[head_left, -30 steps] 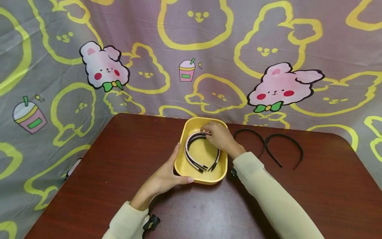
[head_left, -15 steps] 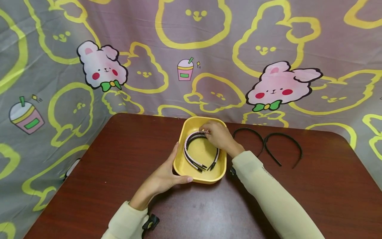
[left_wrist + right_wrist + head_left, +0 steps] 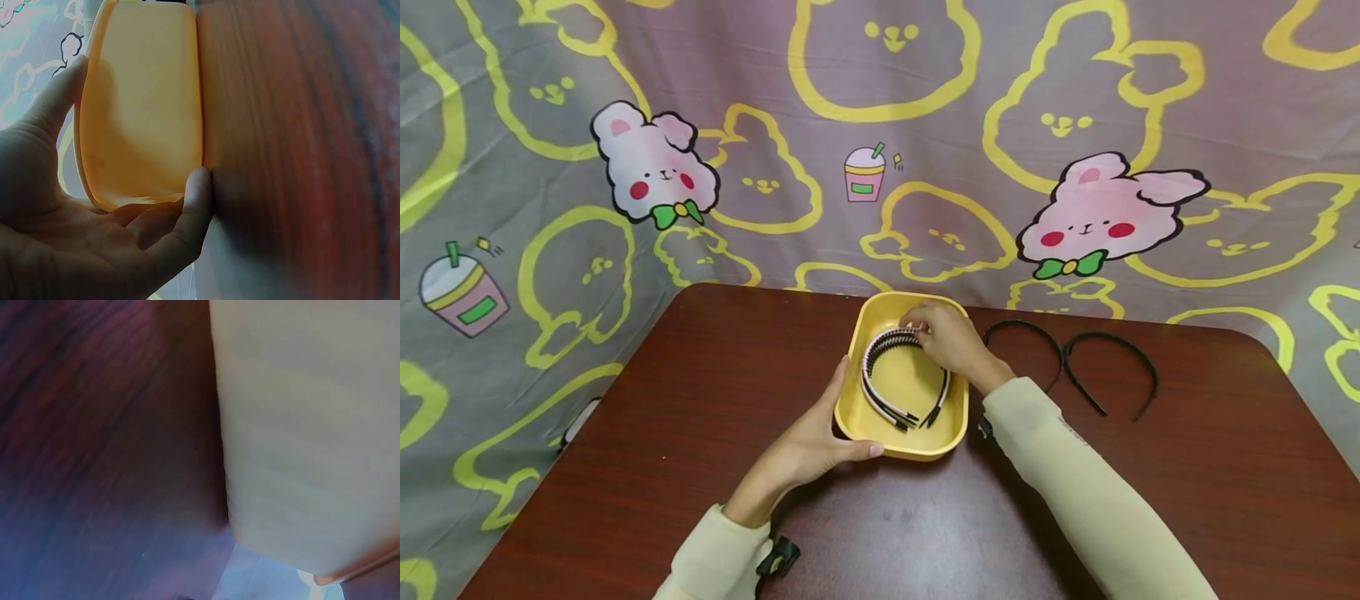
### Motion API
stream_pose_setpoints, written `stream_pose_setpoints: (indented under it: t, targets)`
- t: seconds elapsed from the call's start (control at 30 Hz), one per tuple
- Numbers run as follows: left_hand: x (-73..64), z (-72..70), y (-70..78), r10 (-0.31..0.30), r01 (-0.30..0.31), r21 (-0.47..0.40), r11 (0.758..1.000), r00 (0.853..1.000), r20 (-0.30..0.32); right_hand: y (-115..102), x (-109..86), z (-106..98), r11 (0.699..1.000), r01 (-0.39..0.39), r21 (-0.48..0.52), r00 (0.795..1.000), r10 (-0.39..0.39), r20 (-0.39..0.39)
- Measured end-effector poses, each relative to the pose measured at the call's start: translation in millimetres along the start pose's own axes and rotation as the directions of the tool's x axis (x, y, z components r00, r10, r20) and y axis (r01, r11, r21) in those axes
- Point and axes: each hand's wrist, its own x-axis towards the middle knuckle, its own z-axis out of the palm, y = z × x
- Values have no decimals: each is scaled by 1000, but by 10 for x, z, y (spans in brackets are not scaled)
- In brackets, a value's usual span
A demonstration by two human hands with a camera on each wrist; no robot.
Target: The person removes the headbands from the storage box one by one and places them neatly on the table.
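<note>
Headbands [image 3: 891,340] partly behind right hand [image 3: 953,340]

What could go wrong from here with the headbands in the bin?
The nested headbands lie close together in the yellow bin, so moving one with the right hand may drag others. The left hand steadies only the near-left part, so a tug might twist the bin. The right sleeve could brush the black headbands nearby.

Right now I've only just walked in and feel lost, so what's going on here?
A person's left grip holds a yellow tray around its near left corner on the table. The right grip reaches inside to a cluster of headbands, though its exact hold is hidden. Two dark headbands lie on the table to the tray's right.
</note>
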Motion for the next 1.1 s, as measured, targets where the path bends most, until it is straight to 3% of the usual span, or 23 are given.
stream_pose_setpoints:
  t: [0.47, 1.1]
  targets:
    - [8, 4, 1, 11, -11, 1, 1000, 1000, 1, 28, -9, -34, 997, 53, 57, 998, -51, -39]
    - [-5, -3, 5, -5, 5, 6, 1000, 1000, -1, -12, -7, -173, 991, 8, 135, 1000, -5, -24]
